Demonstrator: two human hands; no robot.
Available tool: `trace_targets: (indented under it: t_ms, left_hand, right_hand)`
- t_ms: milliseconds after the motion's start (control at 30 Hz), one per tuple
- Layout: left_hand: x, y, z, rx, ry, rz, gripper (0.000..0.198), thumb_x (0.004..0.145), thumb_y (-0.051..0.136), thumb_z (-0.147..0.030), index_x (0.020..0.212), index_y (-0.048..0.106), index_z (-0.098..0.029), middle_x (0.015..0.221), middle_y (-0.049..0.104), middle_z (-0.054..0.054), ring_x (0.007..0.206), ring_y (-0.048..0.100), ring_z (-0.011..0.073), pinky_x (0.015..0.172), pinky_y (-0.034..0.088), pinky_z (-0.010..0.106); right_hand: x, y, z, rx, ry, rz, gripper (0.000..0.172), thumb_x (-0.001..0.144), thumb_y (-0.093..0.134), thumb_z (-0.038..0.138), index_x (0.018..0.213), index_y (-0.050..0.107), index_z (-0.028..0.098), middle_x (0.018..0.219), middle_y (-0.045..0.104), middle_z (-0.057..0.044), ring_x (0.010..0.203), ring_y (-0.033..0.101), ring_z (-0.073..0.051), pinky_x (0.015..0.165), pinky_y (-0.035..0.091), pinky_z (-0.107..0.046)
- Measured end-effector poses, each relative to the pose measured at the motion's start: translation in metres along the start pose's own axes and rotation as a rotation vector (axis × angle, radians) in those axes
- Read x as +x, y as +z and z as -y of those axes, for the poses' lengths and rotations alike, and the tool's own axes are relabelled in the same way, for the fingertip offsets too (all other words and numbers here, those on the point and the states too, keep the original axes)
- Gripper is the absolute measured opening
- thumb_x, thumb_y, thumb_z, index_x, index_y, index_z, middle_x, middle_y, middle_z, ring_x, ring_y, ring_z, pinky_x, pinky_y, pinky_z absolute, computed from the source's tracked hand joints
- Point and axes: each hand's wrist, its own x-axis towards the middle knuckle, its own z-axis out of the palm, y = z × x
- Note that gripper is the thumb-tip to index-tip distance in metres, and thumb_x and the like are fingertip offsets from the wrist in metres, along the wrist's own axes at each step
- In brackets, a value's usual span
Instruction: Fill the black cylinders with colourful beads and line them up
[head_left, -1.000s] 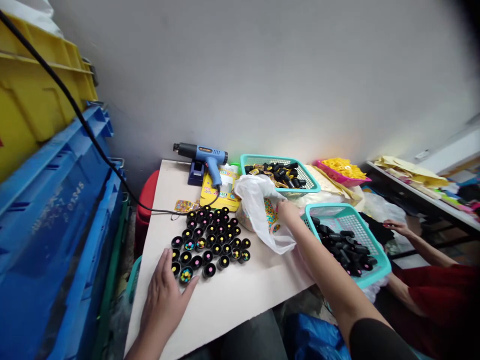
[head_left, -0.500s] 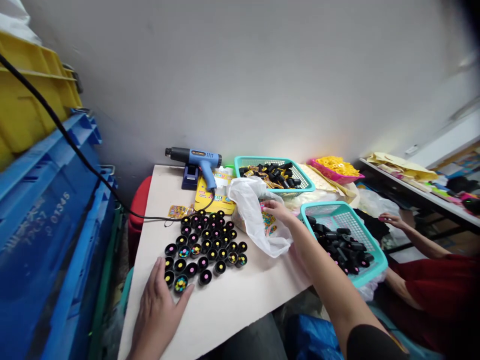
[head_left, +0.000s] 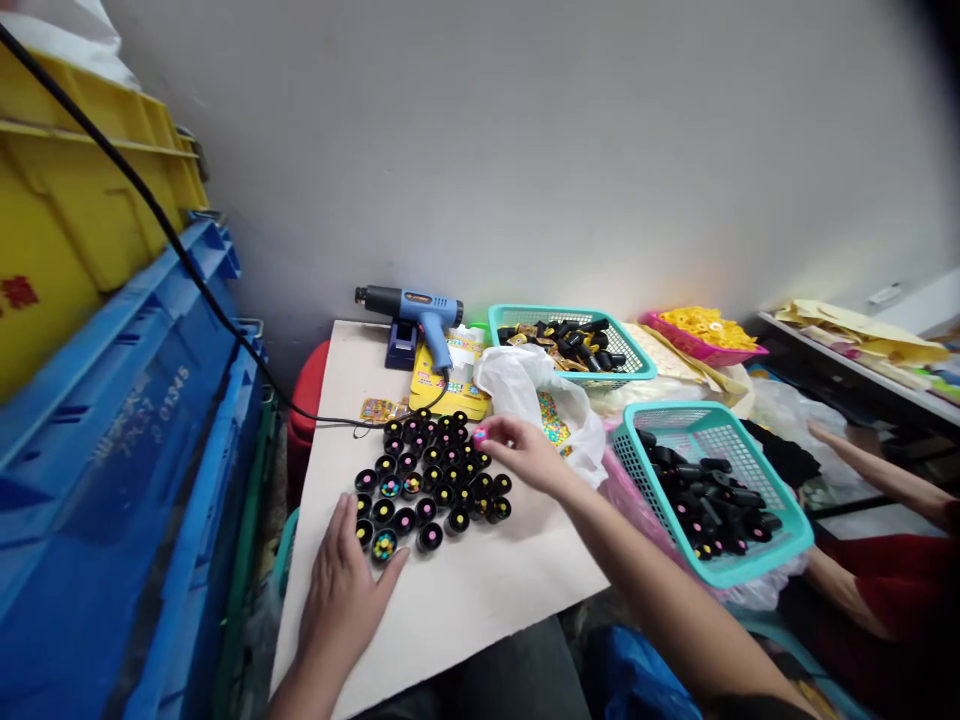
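Note:
My left hand [head_left: 346, 575] rests on the table, thumb and fingers spread around the near left edge of a cluster of small black cups [head_left: 430, 538]. Pink or yellow dots mark their centres, and a few cups, such as the front one [head_left: 385, 546], hold coloured beads. Above the cluster's right side, my right hand [head_left: 521, 452] pinches a small pink piece [head_left: 480, 437] with bits of other colours on it; its exact kind is too small to make out. Behind that hand lies an open white plastic bag [head_left: 517, 370] with coloured beads [head_left: 553, 420] inside.
A blue heat gun [head_left: 431, 310] sits on its stand at the back, its cable crossing left. Two teal baskets [head_left: 795, 545] hold black pieces. A pink basket [head_left: 720, 352] holds yellow parts. Blue crates [head_left: 150, 410] stack at left. A co-worker's arm [head_left: 885, 470] shows at right.
My right hand has come out of the plastic bag and moved left over the black cups, with the small pink piece in its fingers. My left hand keeps its place beside the cups.

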Motion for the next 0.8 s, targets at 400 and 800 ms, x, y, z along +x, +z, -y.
trace_targets:
  t_ms: [400,800]
  left_hand:
    - [-0.001,0.003,0.000,0.001,0.001,-0.013,0.087,0.090,0.047,-0.057,0.152,0.010,-0.010,0.144,0.042,0.027,0.129,0.048,0.0372,0.097,0.049,0.050]
    - [-0.001,0.003,0.002,-0.025,-0.012,-0.002,0.087,0.089,0.045,-0.058,0.153,0.009,-0.010,0.144,0.041,0.027,0.129,0.047,0.0390,0.098,0.048,0.053]
  right_hand:
    - [0.033,0.072,0.028,-0.730,-0.375,0.212,0.017,0.090,0.050,0.018,0.098,0.065,0.016,0.104,0.065,-0.011,0.100,0.052,-0.025,0.081,0.043,-0.037]
    - [0.006,-0.005,0.002,-0.615,-0.411,-0.561,0.025,0.095,0.045,0.023,0.114,0.060,0.020,0.107,0.063,-0.010,0.101,0.055,-0.024,0.089,0.043,-0.041]
